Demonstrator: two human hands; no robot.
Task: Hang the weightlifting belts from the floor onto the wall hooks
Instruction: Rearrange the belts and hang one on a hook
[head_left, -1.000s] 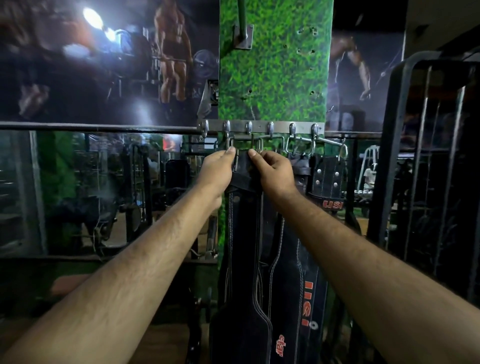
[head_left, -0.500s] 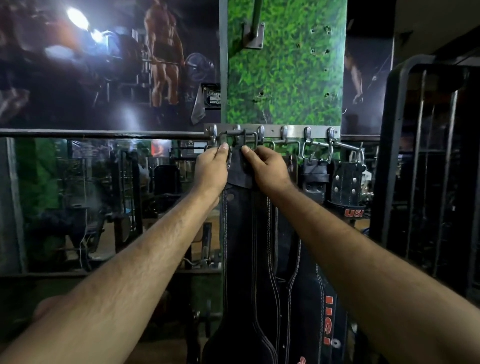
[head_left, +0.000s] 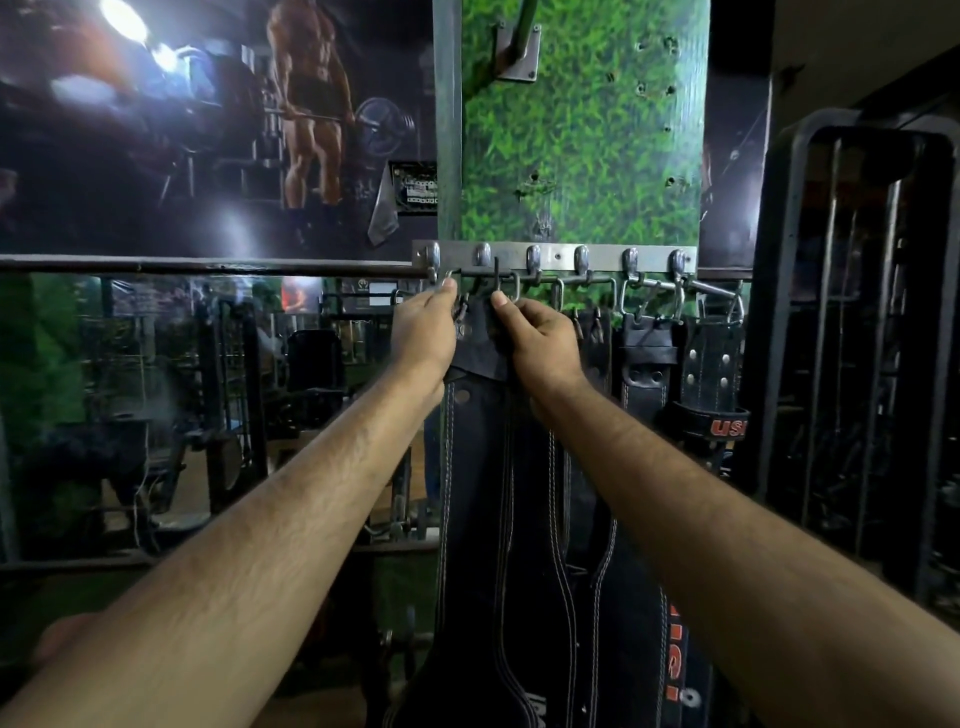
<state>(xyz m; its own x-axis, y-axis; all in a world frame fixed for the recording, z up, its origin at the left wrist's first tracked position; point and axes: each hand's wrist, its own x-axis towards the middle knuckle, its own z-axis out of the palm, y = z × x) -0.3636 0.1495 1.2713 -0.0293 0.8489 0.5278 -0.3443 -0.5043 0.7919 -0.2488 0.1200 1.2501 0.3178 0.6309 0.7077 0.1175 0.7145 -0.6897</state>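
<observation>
Both arms reach straight ahead toward 12 o'clock, where a metal hook rail (head_left: 556, 256) is screwed across the foot of a grass-print panel (head_left: 576, 135). The left hand (head_left: 423, 332) and the right hand (head_left: 540, 340) hold the top end of a black weightlifting belt (head_left: 480, 467) between them, just below the rail. The left grip is curled at the belt's left edge, fingertips up at a wire hook (head_left: 448, 278) near the rail's left end. The right grip pinches the belt's upper right edge, index finger raised toward a dark hook (head_left: 497, 275). Whether the belt's buckle already sits on a hook cannot be told; the hands cover it. The belt hangs straight down toward 6 o'clock, white stitching along its edges.

At 1 to 2 o'clock from the hands, more belts hang from the same rail: a buckled black belt (head_left: 647, 358) and a studded belt with red lettering (head_left: 714, 374). At 9 o'clock lies a mirror (head_left: 182, 395) under a horizontal bar (head_left: 208, 265), with a bodybuilder poster (head_left: 218, 130) above.
</observation>
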